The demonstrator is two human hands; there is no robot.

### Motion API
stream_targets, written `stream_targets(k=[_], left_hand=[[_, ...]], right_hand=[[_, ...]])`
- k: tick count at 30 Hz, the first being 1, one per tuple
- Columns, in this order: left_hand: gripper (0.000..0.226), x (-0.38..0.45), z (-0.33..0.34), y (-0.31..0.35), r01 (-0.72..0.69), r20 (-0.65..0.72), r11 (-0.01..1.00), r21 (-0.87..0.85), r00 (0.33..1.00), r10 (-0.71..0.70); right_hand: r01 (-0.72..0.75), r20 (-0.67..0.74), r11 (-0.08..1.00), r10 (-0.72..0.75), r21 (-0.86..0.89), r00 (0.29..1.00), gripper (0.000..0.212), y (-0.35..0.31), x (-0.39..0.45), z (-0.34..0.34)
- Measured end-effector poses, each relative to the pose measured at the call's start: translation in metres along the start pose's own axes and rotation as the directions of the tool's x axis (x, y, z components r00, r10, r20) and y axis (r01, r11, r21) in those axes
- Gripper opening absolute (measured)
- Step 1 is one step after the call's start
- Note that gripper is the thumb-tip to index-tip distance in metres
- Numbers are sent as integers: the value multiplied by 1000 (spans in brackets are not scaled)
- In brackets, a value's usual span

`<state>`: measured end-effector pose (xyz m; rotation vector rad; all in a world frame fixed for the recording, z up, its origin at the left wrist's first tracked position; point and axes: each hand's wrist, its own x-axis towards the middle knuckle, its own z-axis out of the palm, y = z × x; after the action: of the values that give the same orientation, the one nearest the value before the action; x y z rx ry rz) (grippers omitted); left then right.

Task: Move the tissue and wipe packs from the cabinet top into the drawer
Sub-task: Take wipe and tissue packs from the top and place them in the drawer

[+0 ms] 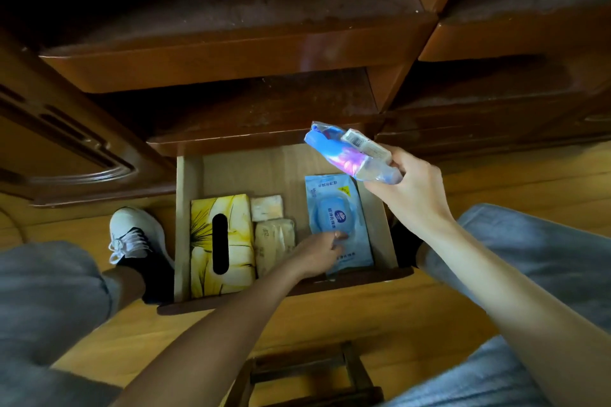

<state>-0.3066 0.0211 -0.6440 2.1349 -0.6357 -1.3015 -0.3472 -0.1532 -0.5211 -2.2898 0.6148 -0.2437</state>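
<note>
Pinching a blue-pink tissue pack (350,150) at centre right, the right hand (410,188) hovers above the drawer (180,208); left hand (317,253) fingertips press the blue wipe pack (334,208), bare drawer floor beyond.

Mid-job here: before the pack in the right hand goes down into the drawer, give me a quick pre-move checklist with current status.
1. Right hand grips the blue-and-pink pack: ok, fingers curled round its end, held above the drawer.
2. Drawer open: ok.
3. Free floor space in the drawer: ok, bare bottom shows at the back, behind the blue wipe pack.
4. Drop path clear: not ok, left hand rests on the blue wipe pack directly below.
5. Yellow tissue box and two small beige packs settled: ok, lying flat on the left.
6. More packs left on the cabinet top: cannot tell.
</note>
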Motion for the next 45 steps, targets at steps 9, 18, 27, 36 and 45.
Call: stream_targets(k=[9, 18, 27, 36, 45], left_hand=[[57, -96, -87, 8, -191, -193, 34, -981, 936, -295], [23, -148, -106, -35, -377, -420, 195, -905, 725, -546], [10, -167, -139, -86, -485, -500, 255, -837, 484, -719], [11, -155, -139, -108, -344, -571, 456, -821, 464, -677], [26, -145, -126, -116, -30, -722, 843, -537, 533, -441]], right_hand=[[344, 604, 938, -246, -51, 759, 78, -29, -36, 55], [125, 517, 976, -201, 177, 832, 38, -56, -31, 127], [114, 598, 975, 23, -191, 801, 72, -20, 37, 193], [-67, 709, 978, 190, -197, 679, 89, 2, 46, 232], [74, 791, 946, 219, -316, 571, 100, -2, 49, 242]])
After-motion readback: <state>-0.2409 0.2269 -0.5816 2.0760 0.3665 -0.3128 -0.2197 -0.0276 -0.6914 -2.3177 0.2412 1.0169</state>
